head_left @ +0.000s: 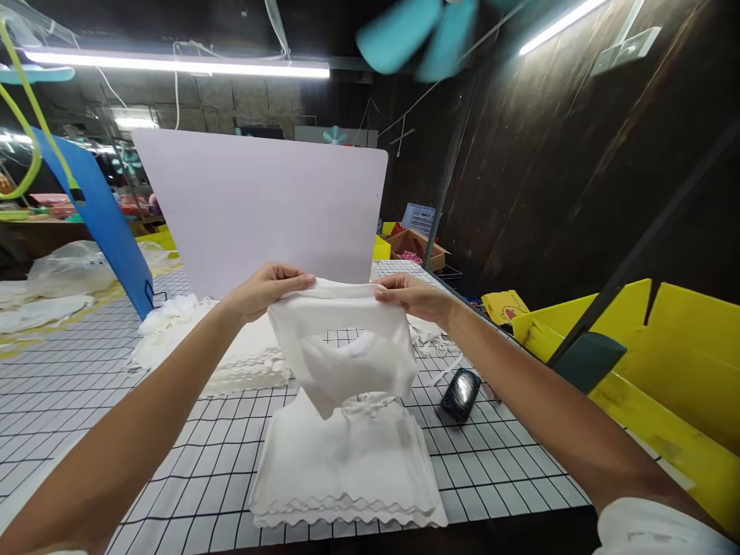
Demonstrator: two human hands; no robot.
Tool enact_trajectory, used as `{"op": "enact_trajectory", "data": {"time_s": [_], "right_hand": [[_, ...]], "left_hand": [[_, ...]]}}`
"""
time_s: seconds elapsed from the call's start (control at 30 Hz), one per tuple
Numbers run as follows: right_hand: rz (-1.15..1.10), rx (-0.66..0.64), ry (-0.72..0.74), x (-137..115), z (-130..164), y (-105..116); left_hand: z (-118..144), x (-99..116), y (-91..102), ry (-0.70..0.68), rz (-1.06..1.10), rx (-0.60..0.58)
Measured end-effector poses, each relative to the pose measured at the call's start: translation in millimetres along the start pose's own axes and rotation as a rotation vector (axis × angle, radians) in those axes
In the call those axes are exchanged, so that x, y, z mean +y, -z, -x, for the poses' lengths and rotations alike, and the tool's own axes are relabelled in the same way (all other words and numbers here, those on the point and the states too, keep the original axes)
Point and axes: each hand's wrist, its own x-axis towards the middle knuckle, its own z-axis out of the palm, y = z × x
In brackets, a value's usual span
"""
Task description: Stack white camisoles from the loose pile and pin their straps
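While both arms stretch forward over the grid-patterned table [86, 401], the left hand [263, 289] and the right hand [413, 297] each pinch a top corner of a white garment piece [341, 351], fingers closed on the fabric so that it hangs spread between them above a neat stack of white pieces [347, 470]. A looser white pile [243, 362] lies to the left, a black spool [461, 394] sits just right of the stack, and a pale board [260, 208] stands behind.
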Motion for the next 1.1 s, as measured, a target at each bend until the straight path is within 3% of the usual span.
{"op": "enact_trajectory", "data": {"time_s": [0.17, 0.27, 0.4, 0.53, 0.63, 0.83, 0.93, 1.1], "right_hand": [[0.222, -0.1, -0.052, 4, 7, 13], [0.301, -0.155, -0.111, 8, 9, 18], [0.285, -0.16, -0.039, 10, 0, -3], [0.024, -0.157, 0.092, 6, -18, -38], [-0.09, -0.039, 0.088, -3, -21, -36], [-0.265, 0.334, 0.12, -18, 0, 8], [-0.258, 0.373, 0.099, -16, 7, 15], [-0.144, 0.322, 0.055, -11, 13, 20]], "left_hand": [[4, -13, 18.6, 0.013, 0.006, 0.047], [6, -15, 20.1, 0.018, -0.002, 0.069], [2, -8, -5.6, -0.025, -0.033, -0.011], [-7, 1, -31.6, -0.082, -0.122, -0.146], [-6, -1, -22.2, -0.059, -0.077, -0.159], [13, -31, 21.6, 0.076, 0.017, -0.167], [18, -43, 24.1, -0.002, 0.075, -0.176], [16, -46, 17.6, -0.198, 0.301, -0.096]]}}
